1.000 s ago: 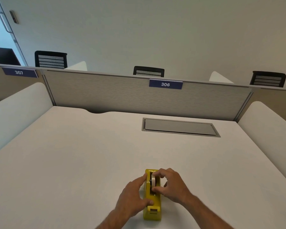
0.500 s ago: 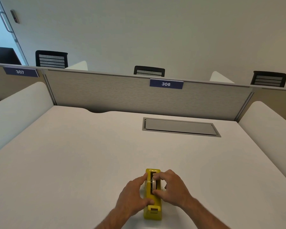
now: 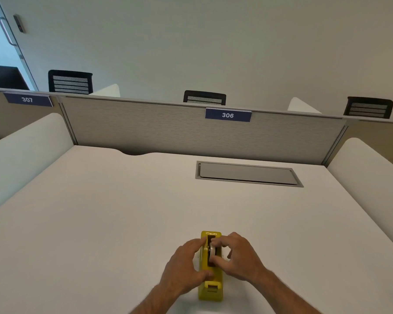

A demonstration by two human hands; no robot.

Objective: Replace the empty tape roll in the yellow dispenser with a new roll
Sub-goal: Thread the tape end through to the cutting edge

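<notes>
A yellow tape dispenser (image 3: 211, 288) stands lengthwise on the white desk (image 3: 100, 223) near its front edge. Its cutter end points toward me. A whitish tape roll (image 3: 211, 251) sits in the dispenser's slot. My right hand (image 3: 238, 257) pinches this roll between thumb and fingers from the right. My left hand (image 3: 183, 266) grips the dispenser's left side, thumb across its top near the cutter. Whether the roll is full or bare is too small to tell.
A grey cable hatch (image 3: 247, 174) is set into the desk at the back right. A fabric partition (image 3: 168, 128) labelled 306 closes the far edge. White side dividers (image 3: 25, 152) flank the desk on both sides. Black chair backs (image 3: 70, 82) show behind the partition.
Both hands stay on the dispenser. My right fingers have shifted slightly on the roll, which sits a little lower in the slot.
</notes>
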